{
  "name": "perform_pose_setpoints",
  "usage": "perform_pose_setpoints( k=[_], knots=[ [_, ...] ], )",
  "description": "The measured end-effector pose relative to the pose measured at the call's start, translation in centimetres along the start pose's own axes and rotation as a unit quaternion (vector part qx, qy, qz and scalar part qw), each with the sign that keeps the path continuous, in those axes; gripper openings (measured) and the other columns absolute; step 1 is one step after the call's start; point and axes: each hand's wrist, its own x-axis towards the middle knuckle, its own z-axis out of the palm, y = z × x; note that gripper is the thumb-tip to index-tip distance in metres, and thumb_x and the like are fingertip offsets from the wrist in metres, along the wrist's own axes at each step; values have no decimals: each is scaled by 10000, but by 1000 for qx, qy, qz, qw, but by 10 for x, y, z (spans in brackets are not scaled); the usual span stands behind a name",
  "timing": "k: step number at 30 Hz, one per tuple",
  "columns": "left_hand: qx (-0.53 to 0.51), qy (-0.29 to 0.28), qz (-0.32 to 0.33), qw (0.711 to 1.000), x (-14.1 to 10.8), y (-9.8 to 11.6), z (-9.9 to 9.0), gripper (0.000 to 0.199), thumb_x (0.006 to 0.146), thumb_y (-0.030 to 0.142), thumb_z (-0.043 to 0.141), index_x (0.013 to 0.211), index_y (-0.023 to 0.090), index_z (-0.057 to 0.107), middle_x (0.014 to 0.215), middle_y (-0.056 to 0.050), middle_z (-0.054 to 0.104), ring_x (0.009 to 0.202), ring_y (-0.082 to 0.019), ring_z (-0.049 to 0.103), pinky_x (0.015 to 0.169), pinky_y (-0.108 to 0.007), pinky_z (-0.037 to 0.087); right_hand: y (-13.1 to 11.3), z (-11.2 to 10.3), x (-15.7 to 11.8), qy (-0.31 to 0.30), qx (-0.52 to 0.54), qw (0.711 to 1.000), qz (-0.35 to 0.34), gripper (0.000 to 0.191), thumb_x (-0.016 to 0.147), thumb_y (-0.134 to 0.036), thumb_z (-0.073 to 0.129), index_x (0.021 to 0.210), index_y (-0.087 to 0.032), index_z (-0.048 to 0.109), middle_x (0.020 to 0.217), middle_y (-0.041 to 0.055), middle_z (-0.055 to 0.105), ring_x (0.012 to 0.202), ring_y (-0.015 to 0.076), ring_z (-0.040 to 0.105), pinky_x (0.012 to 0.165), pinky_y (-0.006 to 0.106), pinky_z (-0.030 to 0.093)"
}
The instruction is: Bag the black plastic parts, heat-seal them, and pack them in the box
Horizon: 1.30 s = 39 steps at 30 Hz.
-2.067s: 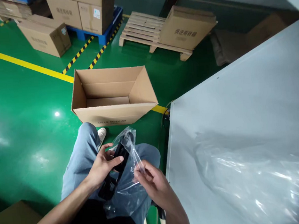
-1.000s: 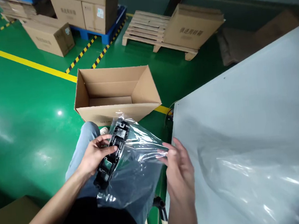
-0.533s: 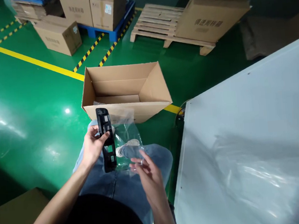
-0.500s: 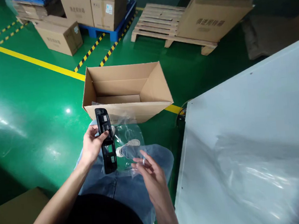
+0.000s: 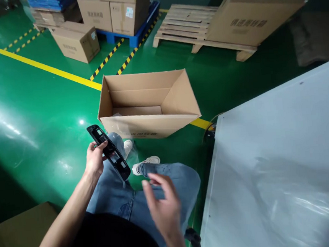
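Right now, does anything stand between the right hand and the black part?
Nothing solid is visible between the right hand and the black part, which the left hand holds. Clear plastic shows beside the part; whether it enters the gap is unclear.

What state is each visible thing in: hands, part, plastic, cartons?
Black part: slanted, held.
Left hand: closed on the black part.
Right hand: open, nothing visibly held.
Clear bag: limp, behind the black part.
Carton in front: open-topped.
Carton beside the blue pallet: closed.
Plastic sheeting at right: crumpled.
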Motion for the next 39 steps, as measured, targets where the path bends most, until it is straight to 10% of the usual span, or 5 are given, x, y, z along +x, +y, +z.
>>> perform_pose_setpoints(
  k=[7, 14, 20, 27, 39],
  knots=[
    [20, 31, -21, 999, 4, -25, -9, 397, 618, 290, 831, 878, 206, 543, 759, 9, 658, 626, -162, 641, 569, -278, 526, 11, 83, -15, -115, -141, 971, -158, 242, 1011, -122, 560, 1155, -223, 725, 934, 58, 735, 867, 199, 711, 799, 324, 585],
    [1, 80, -3, 997, 17, -34, -11, 442, 585, 273, 819, 894, 220, 508, 703, 47, 628, 594, -139, 619, 549, -235, 480, 33, 72, -21, -173, -169, 938, -249, 398, 1008, -31, 453, 1302, -199, 664, 931, 77, 708, 877, 221, 689, 827, 358, 585],
    [-6, 76, -18, 997, 13, -35, -9, 390, 624, 278, 797, 897, 206, 529, 731, 19, 662, 614, -148, 640, 544, -238, 476, 29, 71, -15, -139, -189, 944, -233, 330, 1027, -389, 638, 1277, -173, 632, 969, 108, 722, 926, 275, 690, 856, 434, 573],
    [-16, 86, -21, 996, 16, -39, -8, 353, 655, 272, 793, 893, 201, 543, 742, 9, 663, 649, -161, 654, 576, -258, 493, 33, 82, -18, -121, -204, 938, -252, 306, 1040, -78, 474, 1278, -164, 648, 913, 77, 728, 856, 231, 670, 825, 386, 561],
    [-48, 82, -14, 995, 17, -42, 0, 308, 662, 264, 784, 800, 204, 515, 656, 33, 605, 542, -126, 576, 533, -244, 455, 25, 62, -6, -210, -195, 889, -356, 348, 972, -9, 522, 1192, -198, 716, 899, 57, 701, 821, 221, 648, 789, 375, 544]
  ],
)
